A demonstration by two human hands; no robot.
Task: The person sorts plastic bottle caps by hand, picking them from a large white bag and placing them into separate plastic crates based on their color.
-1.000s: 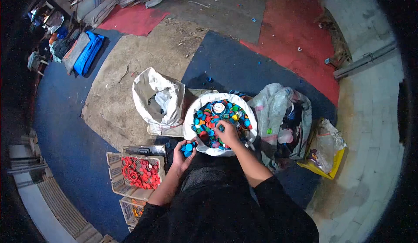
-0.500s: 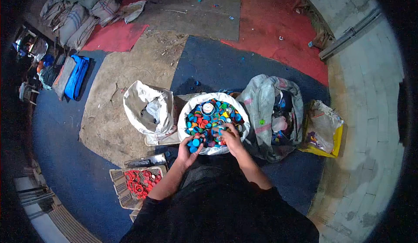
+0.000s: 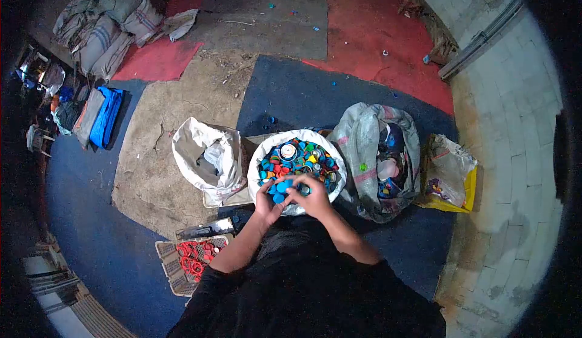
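Note:
In front of me stands a white sack (image 3: 254, 156) with a rolled rim, full of bottle caps (image 3: 282, 169) in blue, red, yellow, green and white. My left hand (image 3: 267, 206) is over the sack's near edge, its fingers curled round several blue caps (image 3: 284, 186). Close against it on the right, my right hand (image 3: 312, 197) has its fingertips at those caps, thumb and fingers curved; whether it grips one of them is too small to tell. A white round lid (image 3: 288, 151) lies on the pile behind the hands.
A white sack (image 3: 185, 150) stands left and a grey-green sack (image 3: 357, 180) right, beside a yellow bag (image 3: 470, 189). A crate (image 3: 176, 274) of red rings and caps sits at lower left. A block wall (image 3: 509, 174) runs along the right.
My right hand has moved left and nearer to me, from over the pile to my left hand. My left hand has shifted slightly right with its blue caps.

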